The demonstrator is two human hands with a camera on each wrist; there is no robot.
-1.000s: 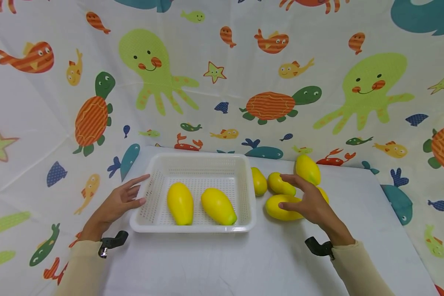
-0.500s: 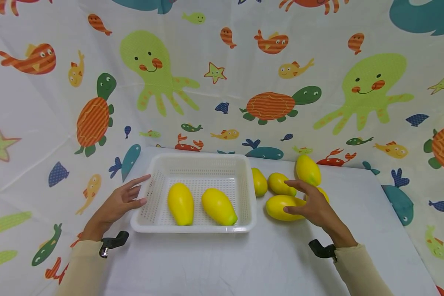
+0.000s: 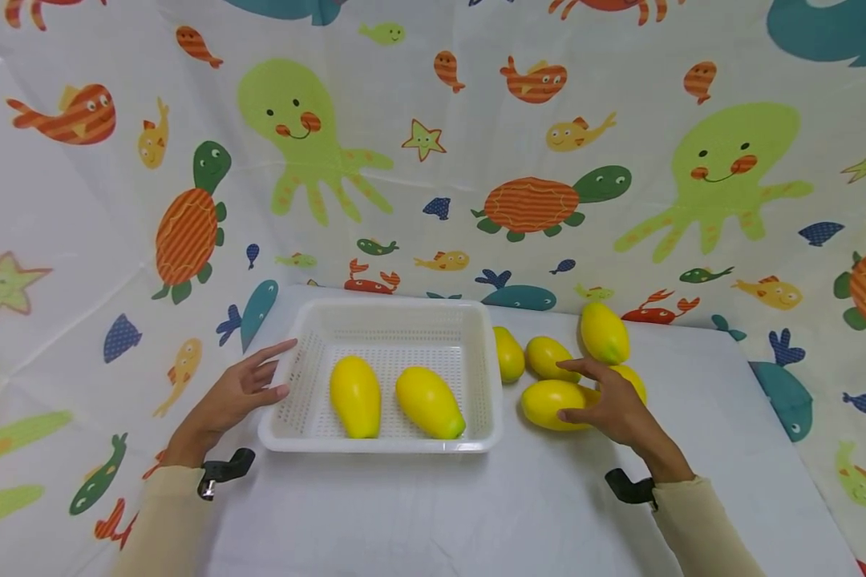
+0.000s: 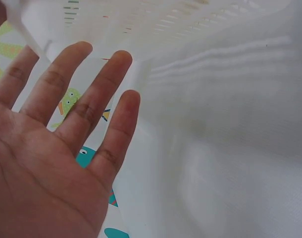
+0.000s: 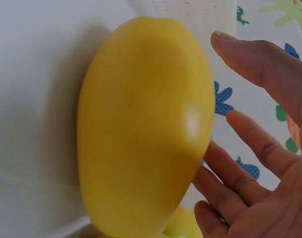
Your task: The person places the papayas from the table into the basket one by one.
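Observation:
My left hand [image 3: 236, 398] is at the left end of a white perforated plastic basket [image 3: 375, 446], thumb and fingertips right at the rim. In the left wrist view, the fingers of this left hand [image 4: 67, 134] are spread and fairly straight under the basket wall [image 4: 156, 27]. Inside the basket lie two yellow papayas, one papaya [image 3: 355, 398] on the left and another papaya [image 3: 429, 403] with a greenish tip. My right hand [image 3: 613, 405] hovers over the right end of a yellow papaya [image 3: 552, 405] on the table. In the right wrist view, thumb and fingers are spread apart beside this papaya [image 5: 146, 124].
Several more yellow fruits lie right of the basket, including a fruit [image 3: 508, 355] against its wall, a smaller fruit [image 3: 547, 357] and one at the back [image 3: 604, 332]. A cloth printed with sea animals [image 3: 375, 184] rises behind the white table [image 3: 404, 513].
My right hand has shifted slightly right and lower over the papaya. My left hand stays at the basket's rim, and the fruits keep their places.

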